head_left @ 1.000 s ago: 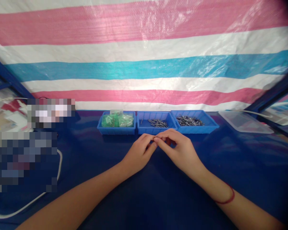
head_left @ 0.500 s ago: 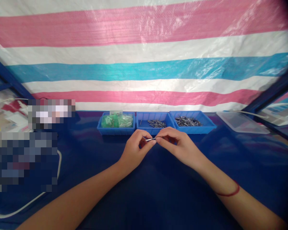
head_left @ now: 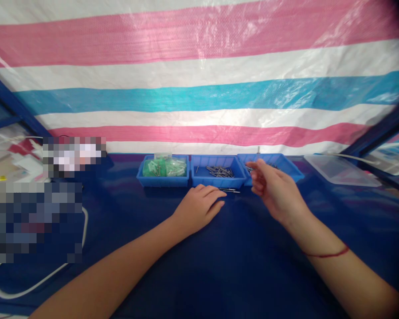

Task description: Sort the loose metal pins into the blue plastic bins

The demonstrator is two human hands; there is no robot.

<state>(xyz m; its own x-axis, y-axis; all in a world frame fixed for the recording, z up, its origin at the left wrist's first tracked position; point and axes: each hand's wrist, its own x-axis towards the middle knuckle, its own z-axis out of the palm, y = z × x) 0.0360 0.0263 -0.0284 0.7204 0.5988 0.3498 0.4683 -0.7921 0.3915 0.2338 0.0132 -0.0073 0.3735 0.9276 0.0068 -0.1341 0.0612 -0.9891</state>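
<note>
My left hand (head_left: 199, 206) lies palm down on the blue table cover (head_left: 199, 274), fingers stretched forward and holding nothing. Just past its fingertips a thin metal pin (head_left: 231, 190) lies on the cover, in front of the middle blue bin (head_left: 218, 179), which holds a few pins. My right hand (head_left: 275, 190) is raised in front of the right blue bin (head_left: 291, 170) of pins, fingers curled. A small grey pin (head_left: 258, 150) sticks up from its fingertips. The left blue bin (head_left: 162, 180) holds green parts in clear bags.
A clear plastic tray (head_left: 339, 170) sits at the back right. A white cable (head_left: 36, 283) loops over the cover at the left. A pink, white and blue striped tarp (head_left: 199, 88) hangs right behind the bins. Blue frame bars slant at both sides.
The hands, pinched together on a pin before, have parted. My left hand dropped flat onto the cover with a pin lying by its fingertips. My right hand moved right and up toward the right bin.
</note>
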